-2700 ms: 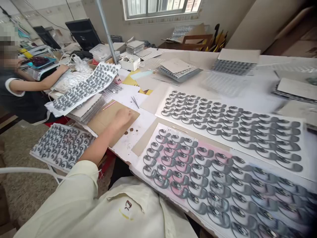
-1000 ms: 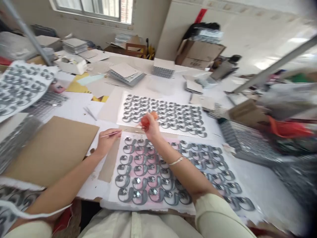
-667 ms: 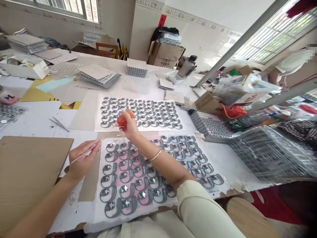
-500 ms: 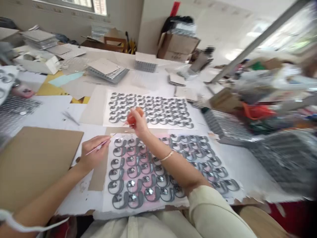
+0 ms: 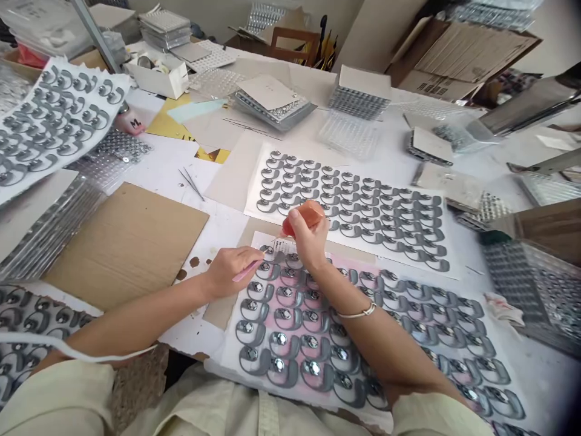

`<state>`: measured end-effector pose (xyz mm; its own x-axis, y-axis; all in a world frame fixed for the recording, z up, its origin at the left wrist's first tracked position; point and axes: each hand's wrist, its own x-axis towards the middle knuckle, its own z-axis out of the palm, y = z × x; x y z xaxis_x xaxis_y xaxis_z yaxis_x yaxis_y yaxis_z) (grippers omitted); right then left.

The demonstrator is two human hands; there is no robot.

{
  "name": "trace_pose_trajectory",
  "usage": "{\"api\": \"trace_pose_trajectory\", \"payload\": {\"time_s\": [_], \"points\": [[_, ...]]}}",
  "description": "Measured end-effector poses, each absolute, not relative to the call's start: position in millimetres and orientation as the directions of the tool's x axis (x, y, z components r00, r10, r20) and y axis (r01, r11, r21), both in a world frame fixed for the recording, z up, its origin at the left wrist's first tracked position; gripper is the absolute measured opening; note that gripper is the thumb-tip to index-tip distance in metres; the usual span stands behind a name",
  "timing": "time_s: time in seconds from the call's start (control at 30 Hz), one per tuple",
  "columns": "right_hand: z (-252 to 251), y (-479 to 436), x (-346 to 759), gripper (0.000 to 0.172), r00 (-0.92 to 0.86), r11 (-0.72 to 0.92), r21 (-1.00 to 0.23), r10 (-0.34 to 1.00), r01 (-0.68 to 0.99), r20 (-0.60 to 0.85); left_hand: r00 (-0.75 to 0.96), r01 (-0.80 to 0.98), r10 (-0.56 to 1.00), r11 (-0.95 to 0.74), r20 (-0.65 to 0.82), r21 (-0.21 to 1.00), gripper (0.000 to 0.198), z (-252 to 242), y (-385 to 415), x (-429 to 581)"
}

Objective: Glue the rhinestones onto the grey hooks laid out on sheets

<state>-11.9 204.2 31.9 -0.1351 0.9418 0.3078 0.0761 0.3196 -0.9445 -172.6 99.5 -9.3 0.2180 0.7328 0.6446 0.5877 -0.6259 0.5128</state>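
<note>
My left hand (image 5: 231, 272) is closed around a slim pink stick (image 5: 247, 270), its pale tip at the top-left corner of the near sheet (image 5: 236, 327). Rows of grey curved pieces with shiny round stones cover that sheet, which has pink patches. Over its upper edge, my right hand (image 5: 311, 239) grips a translucent orange-red container (image 5: 303, 218); fingers hide part of it, and its exact kind is unclear. A small printed label (image 5: 285, 245) lies just below this container. Behind both hands is a second sheet (image 5: 254, 206) of similar grey pieces.
Left of my hands lies a brown cardboard sheet (image 5: 127, 242), with tweezers (image 5: 191, 183) beyond it. Another sheet of grey pieces (image 5: 59, 115) rests at far left near a pink bottle (image 5: 131, 119). Stacked cards (image 5: 358, 91) and a cardboard box (image 5: 463, 60) stand at the back.
The view has swung left, so the table appears farther right. My left hand has come nearer the right hand, bringing the stick's tip to the near sheet's corner. Both hands keep their hold.
</note>
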Motion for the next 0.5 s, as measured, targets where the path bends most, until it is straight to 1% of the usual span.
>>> {"api": "trace_pose_trajectory", "payload": {"time_s": [0.1,0.23,0.37,0.5], "points": [[32,200,-12,0.043,-0.151,0.373,-0.920,0.923,0.124,0.354,0.263,0.617,0.701,-0.651,0.663,0.443,0.021,-12,100,-172],[25,195,-11,0.038,-0.183,0.370,-0.919,0.921,0.134,0.343,0.331,0.645,0.678,-0.670,0.656,0.367,0.026,-15,100,-172],[19,193,-10,0.037,-0.212,0.366,-0.918,0.919,0.151,0.332,0.388,0.674,0.633,-0.691,0.669,0.262,0.024,-15,98,-171],[16,194,-9,0.036,-0.240,0.364,-0.921,0.915,0.141,0.325,0.477,0.709,0.638,-0.686,0.604,0.164,0.022,-12,97,-171]]}}
